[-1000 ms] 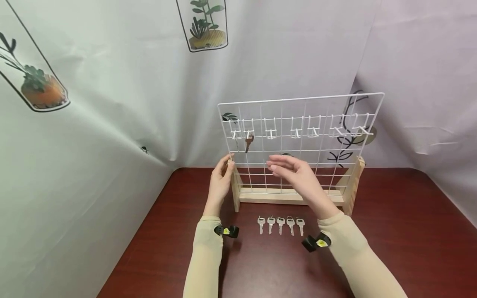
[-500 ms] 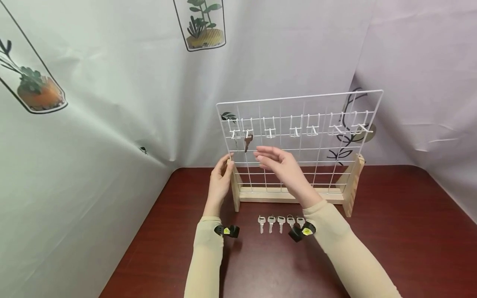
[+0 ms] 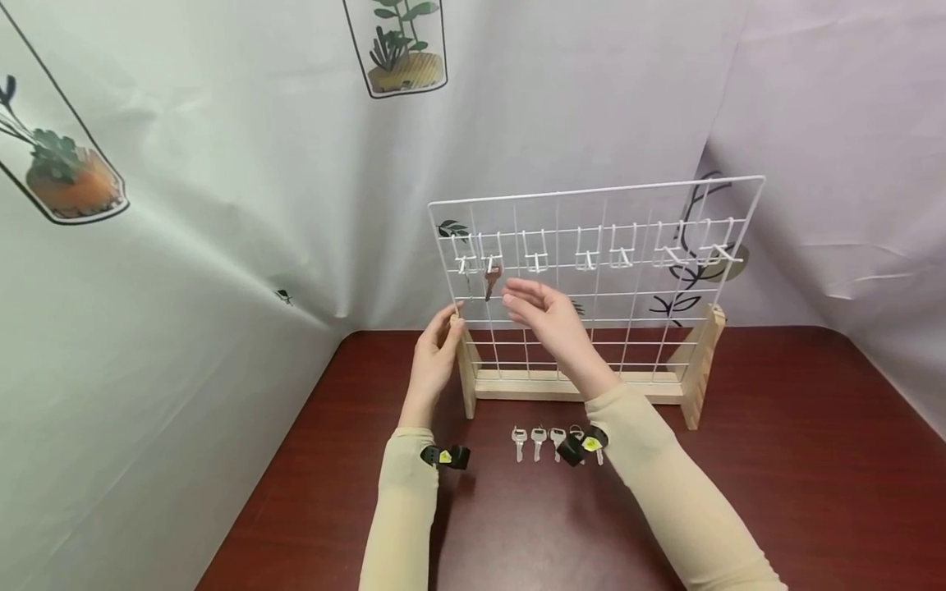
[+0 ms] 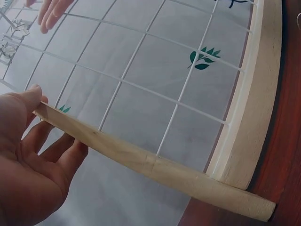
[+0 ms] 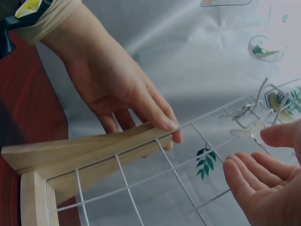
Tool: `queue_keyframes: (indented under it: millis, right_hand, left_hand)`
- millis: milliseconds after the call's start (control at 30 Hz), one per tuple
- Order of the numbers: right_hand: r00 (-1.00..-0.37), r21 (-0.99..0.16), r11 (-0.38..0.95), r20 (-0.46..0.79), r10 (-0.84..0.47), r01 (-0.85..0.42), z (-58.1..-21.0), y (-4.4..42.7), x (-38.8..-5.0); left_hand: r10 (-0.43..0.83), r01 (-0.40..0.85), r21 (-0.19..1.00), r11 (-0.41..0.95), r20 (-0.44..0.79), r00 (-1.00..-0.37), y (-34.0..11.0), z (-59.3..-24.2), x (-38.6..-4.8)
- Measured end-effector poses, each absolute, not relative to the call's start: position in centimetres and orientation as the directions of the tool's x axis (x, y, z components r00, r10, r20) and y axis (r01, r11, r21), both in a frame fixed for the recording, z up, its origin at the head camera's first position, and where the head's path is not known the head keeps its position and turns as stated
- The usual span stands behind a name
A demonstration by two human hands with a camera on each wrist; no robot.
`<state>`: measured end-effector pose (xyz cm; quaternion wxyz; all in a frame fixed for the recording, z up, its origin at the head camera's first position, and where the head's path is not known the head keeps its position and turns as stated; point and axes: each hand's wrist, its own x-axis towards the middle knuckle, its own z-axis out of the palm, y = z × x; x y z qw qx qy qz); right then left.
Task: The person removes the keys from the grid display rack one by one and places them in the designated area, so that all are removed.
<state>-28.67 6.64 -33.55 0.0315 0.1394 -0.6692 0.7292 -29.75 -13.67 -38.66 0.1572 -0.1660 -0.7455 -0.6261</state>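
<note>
My left hand (image 3: 433, 357) grips the top of the rack's left wooden upright (image 3: 466, 369); in the left wrist view the thumb lies on one side of that wood (image 4: 141, 160) and the fingers on the other. A dark-looking key (image 3: 493, 281) hangs from the second hook, and another key (image 3: 469, 283) from the leftmost one. Just right of and below the dark-looking key is my right hand (image 3: 550, 320), its fingers loosely extended. The right wrist view has the right thumb beside a hanging key (image 5: 249, 132); whether they touch I cannot tell.
Several silver keys (image 3: 520, 443) lie in a row on the dark red table (image 3: 488, 533) in front of the rack, some partly behind the right wrist's camera. More white hooks (image 3: 536, 262) line the wire grid (image 3: 591, 194). Printed cloth (image 3: 222, 246) hangs behind.
My right hand has moved left and slightly up, from the middle of the grid to beside the hanging keys. My left hand has kept its hold on the upright.
</note>
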Motion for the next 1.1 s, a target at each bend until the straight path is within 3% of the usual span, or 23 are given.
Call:
queue_keyframes:
  millis: [467,767,1100]
  right_hand:
    - [-0.962,-0.948,-0.213,0.258,-0.085,-0.235,-33.7,5.2,-29.6]
    - [-0.961,-0.922,-0.287,0.275,-0.011,-0.260,-34.2,4.3,-29.8]
    - [-0.973,-0.920,-0.339,0.226,-0.047,-0.197,-34.1,3.6,-29.6]
  left_hand:
    - [0.132,0.435,0.889,0.145,0.418,-0.899,-14.7,-38.3,-30.2]
    - [0.100,0.413,0.891,0.190,0.401,-0.911,-14.7,-37.9,-29.8]
    - [0.090,0.444,0.859,0.254,0.436,-0.895,-14.7,-37.7,-29.5]
